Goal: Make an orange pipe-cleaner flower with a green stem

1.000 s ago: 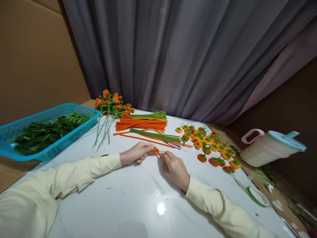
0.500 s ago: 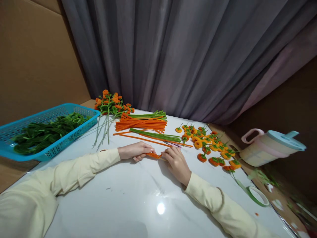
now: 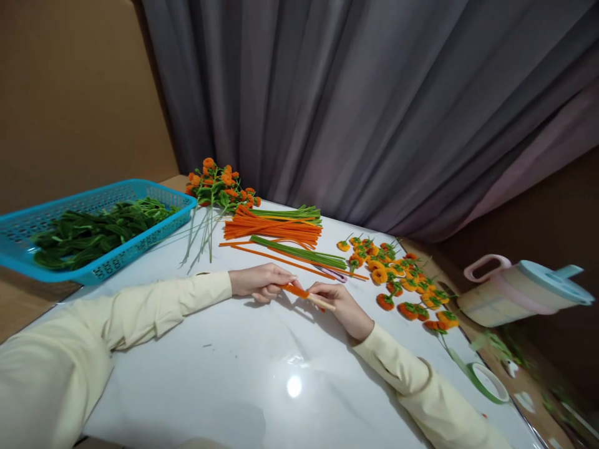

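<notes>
An orange pipe cleaner (image 3: 296, 290) is wound in a coil round a thin wooden stick (image 3: 322, 302), above the near middle of the table. My left hand (image 3: 259, 282) pinches the coiled end between closed fingers. At the stick's bare end, my right hand (image 3: 345, 308) is closed, with a bit of orange showing by its fingertips, so it seems to grip the pipe cleaner's tail; the exact hold is partly hidden. Beyond the hands lie loose green pipe cleaners (image 3: 304, 252) and a pile of orange pipe cleaners (image 3: 274, 228). Scissors (image 3: 337, 274) with a pale handle lie partly under them.
To the left stands a blue basket (image 3: 140, 249) of green leaves. Orange flowers on stems (image 3: 219, 187) lie at the back. On the right are several orange and yellow flower heads (image 3: 380, 275), a lidded jug (image 3: 508, 293) and a roll of green tape (image 3: 489, 383).
My right hand has turned and shifted slightly right and down, and the stick's bare end now shows. The left hand keeps its pinch on the coil. The view has tilted a little.
</notes>
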Tool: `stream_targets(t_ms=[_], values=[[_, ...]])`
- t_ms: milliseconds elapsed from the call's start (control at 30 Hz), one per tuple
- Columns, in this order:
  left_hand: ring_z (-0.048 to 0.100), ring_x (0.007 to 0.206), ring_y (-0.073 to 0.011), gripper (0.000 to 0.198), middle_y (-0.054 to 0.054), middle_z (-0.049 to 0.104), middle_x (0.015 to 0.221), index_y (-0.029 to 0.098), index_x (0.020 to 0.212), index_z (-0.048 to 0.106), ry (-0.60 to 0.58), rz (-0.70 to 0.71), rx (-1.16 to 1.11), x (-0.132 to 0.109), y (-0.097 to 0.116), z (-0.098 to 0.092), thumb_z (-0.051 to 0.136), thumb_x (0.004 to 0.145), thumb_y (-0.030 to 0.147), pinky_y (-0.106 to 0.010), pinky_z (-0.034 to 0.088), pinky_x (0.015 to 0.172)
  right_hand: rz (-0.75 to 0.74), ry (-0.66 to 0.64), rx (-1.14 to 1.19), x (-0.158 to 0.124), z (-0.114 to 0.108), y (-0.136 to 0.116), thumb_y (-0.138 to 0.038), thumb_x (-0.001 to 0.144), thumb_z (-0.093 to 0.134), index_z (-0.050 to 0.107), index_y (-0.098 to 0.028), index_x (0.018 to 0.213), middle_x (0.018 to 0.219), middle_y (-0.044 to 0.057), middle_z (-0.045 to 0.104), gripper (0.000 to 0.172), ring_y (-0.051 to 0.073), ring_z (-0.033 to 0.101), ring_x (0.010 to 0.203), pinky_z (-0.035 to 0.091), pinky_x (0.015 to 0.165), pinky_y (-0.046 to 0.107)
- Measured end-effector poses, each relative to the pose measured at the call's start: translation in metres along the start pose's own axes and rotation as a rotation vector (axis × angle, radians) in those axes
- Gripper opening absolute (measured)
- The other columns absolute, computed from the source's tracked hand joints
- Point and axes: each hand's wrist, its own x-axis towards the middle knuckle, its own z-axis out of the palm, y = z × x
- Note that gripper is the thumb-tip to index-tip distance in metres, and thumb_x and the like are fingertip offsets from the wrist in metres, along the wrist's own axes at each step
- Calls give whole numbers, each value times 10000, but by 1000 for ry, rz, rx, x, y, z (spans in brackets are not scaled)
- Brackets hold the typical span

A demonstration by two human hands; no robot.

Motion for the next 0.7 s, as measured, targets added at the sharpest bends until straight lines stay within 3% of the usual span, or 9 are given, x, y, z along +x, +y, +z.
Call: stream_targets(t_ms=[133,333,500,567,633,700], values=[[92,368,-31,415,120,146,461,184,1127,549,73,120,-70,4,-7,8,521,833,476,-121,172,309,106,28,234,-1,6,-3,-412,695,691,643,-137,725,608,-18,481,280,99,405,581,313,556,237],[237,332,-45,542,121,194,462,172,1293,457,91,252,255,0,-11,18,454,858,495,-163,339,338,93,83,344,-2,12,-1,-405,678,712,595,-125,649,586,-15,475,304,89,395,555,306,537,231],[461,356,-81,456,66,454,435,173,1217,556,347,366,673,0,-12,20,363,904,443,-188,396,413,122,88,297,-1,10,-2,-441,709,675,563,-127,598,563,-7,487,351,88,406,532,334,531,229],[602,588,-123,401,9,609,582,179,1124,624,434,494,798,3,-13,21,381,902,407,-212,474,608,138,85,279,0,10,-3,-438,717,668,567,-127,621,555,-11,489,341,81,409,514,334,513,217],[623,806,-152,368,-21,670,728,183,1055,658,476,590,836,5,-13,21,403,893,393,-232,462,774,135,79,194,2,11,-3,-429,748,639,587,-124,706,548,-17,494,312,77,415,483,330,481,207],[613,672,-136,393,-8,644,647,174,1065,651,490,527,768,6,-12,21,399,891,420,-222,473,675,75,81,-55,2,13,0,-424,832,528,587,-120,791,543,-12,510,312,86,439,448,332,444,208]])
